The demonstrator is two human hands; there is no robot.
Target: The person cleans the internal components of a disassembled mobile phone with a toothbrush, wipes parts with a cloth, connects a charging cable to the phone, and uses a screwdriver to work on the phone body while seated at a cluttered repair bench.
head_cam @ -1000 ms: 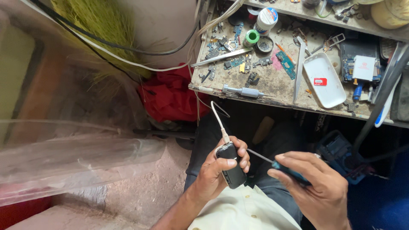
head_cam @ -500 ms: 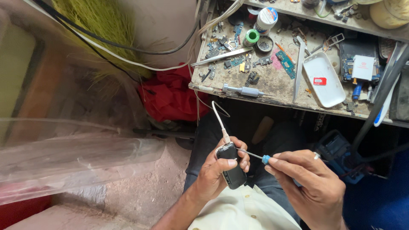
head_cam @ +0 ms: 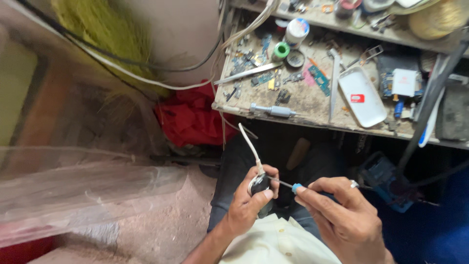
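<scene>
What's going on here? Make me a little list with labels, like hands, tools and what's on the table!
Left hand: the left hand grips a small dark device with a white cable rising from it.
Right hand: the right hand holds a blue-handled screwdriver, tip at the device.
Workbench: the dusty workbench carries a white tray, a green tape roll, a grey-handled tool and circuit board bits.
Beside it: red cloth lies below the bench's left end.
</scene>
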